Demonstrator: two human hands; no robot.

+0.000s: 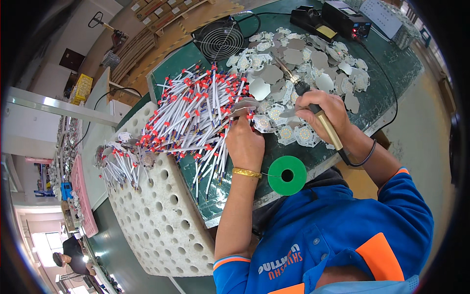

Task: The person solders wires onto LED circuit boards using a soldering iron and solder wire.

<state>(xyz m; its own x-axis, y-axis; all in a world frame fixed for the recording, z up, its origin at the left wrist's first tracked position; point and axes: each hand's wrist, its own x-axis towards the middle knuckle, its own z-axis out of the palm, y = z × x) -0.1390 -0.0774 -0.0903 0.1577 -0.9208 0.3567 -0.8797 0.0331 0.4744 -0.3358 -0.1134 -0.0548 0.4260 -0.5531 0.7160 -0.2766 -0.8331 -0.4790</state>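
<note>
My right hand is wrapped round a soldering iron, its metal tip pointing up and left over the pile of LED boards. A grey plate shows just beside those fingers; whether they touch it I cannot tell. My left hand, closed, has its fingertips at thin grey plates that look like the backs of LED boards. Next to it lies a heap of white wires with red connectors. A green solder spool sits near the table's front edge, close to my left wrist.
A black fan stands at the table's far edge. Farther right are an iron holder and a soldering station, whose cable loops along the right side. A white perforated board on the left carries wired boards. A person works far left.
</note>
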